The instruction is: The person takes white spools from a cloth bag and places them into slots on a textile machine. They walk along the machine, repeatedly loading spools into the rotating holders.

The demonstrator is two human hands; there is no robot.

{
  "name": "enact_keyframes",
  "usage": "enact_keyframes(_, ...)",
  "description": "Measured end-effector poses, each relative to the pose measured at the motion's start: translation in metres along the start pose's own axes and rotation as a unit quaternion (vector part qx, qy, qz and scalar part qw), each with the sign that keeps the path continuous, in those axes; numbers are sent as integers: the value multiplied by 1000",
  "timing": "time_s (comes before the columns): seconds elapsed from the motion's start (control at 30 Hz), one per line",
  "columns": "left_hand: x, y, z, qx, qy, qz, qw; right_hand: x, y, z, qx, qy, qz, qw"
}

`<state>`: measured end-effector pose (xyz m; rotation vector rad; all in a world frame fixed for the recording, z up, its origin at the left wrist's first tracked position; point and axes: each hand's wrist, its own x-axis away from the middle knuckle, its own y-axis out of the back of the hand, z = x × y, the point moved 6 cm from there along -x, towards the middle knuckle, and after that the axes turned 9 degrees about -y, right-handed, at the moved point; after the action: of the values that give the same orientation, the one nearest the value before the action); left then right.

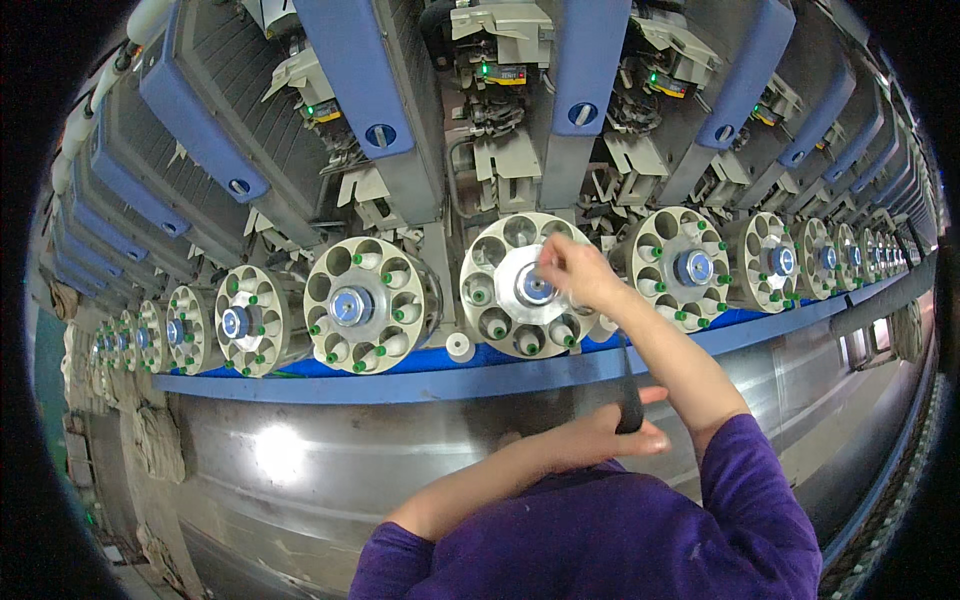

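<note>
My right hand [575,272] is at the middle of a cream round bobbin magazine [478,255], over its clear disc and blue hub [538,288]. Its fingers are pinched together; anything between them is too small to make out. Lower and nearer to me, my left hand [610,432] reaches across my body with thumb and fingers apart around a narrow dark strip [630,395]. The strip rises from that hand toward the magazine's lower right. Green-tipped white bobbins [562,333] sit in the magazine's lower holes, while several upper holes show no bobbin.
Similar magazines [318,285] run left and right in a row. Below them passes a blue rail [400,388], with a small white cone [460,347] just above it. Blue-fronted machine sections [590,60] stand behind. A shiny metal surface [330,440] lies in front.
</note>
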<state>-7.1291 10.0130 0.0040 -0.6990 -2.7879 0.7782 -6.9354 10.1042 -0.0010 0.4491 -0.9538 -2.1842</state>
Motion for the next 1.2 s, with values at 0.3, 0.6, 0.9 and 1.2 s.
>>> enact_keyframes(0.3, 27, 13, 37, -198, 69, -51, 977, -35, 0, 23, 239, -67, 180, 952)
enact_keyframes(0.6, -12, 65, 158, -483, 99, -192, 848, 46, 91, -15, 9, 29, 45, 999)
enact_keyframes(0.9, -122, 116, 273, -291, 283, -159, 900, 361, 147, -317, -60, -306, 93, 945)
enact_keyframes(1.2, -477, -80, 311, -298, 246, -44, 921, 590, 294, -510, -164, -404, -36, 899)
